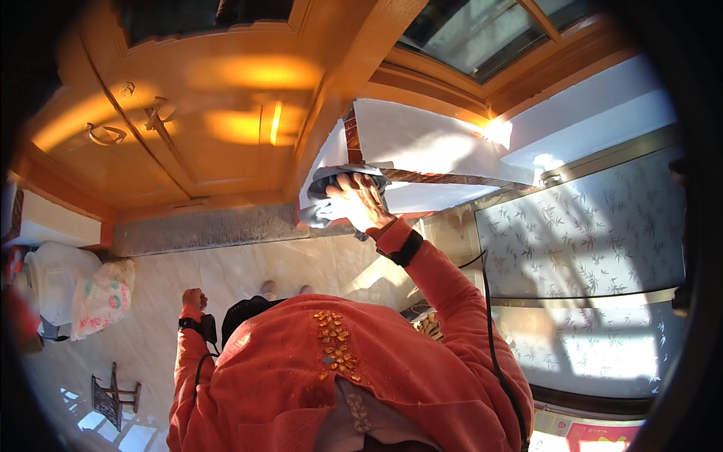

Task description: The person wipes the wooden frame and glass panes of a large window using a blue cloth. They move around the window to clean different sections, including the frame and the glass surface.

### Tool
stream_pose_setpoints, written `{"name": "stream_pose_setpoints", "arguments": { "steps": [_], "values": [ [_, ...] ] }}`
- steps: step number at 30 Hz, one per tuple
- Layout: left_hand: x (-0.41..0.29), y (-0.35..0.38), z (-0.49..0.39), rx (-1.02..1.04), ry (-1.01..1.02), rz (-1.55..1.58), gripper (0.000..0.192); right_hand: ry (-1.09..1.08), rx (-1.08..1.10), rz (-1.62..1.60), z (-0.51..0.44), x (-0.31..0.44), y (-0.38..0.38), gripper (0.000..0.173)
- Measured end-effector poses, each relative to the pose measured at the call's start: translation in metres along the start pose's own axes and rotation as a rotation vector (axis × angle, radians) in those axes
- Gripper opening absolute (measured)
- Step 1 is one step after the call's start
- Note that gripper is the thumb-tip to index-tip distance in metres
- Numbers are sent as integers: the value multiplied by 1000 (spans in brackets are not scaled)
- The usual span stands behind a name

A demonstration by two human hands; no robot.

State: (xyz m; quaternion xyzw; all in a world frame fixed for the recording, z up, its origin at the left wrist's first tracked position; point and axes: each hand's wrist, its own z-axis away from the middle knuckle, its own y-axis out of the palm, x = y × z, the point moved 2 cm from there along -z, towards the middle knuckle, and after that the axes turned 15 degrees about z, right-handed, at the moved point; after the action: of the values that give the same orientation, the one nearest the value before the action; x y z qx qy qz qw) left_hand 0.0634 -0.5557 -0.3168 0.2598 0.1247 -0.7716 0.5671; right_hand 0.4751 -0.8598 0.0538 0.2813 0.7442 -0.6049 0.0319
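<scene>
My right hand (361, 202) is closed on a bunched grey cloth (323, 182) and presses it against the corner of a white tiled wall (418, 138) with a dark red trim band (435, 176). Sunlight falls across the fingers and the tiles. At the lower left, my left hand (195, 299) hangs beside my body with its fingers curled, touching nothing that I can see; whether anything is inside it cannot be told. Both wrists carry black straps with cables.
Orange wooden doors (226, 130) with handles rise ahead above a stone sill (214, 230). A leaf-patterned glass panel (582, 226) stands at the right. White containers (62, 271), a printed plastic bag (104, 296) and a small folding stool (116, 398) are on the left.
</scene>
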Motion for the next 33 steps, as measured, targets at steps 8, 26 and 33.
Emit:
{"name": "stream_pose_setpoints", "arguments": {
  "steps": [8,26,33],
  "values": [
    [-10,18,-10,58,35,-58,15,-90,-15,301,-27,-11,9,12],
    [29,-23,27,-58,18,-90,17,3,298,340,-117,-61,42,18],
    [23,-9,11,-23,33,-83,18,-155,203,265,-54,-25,41,13]
  ]
}}
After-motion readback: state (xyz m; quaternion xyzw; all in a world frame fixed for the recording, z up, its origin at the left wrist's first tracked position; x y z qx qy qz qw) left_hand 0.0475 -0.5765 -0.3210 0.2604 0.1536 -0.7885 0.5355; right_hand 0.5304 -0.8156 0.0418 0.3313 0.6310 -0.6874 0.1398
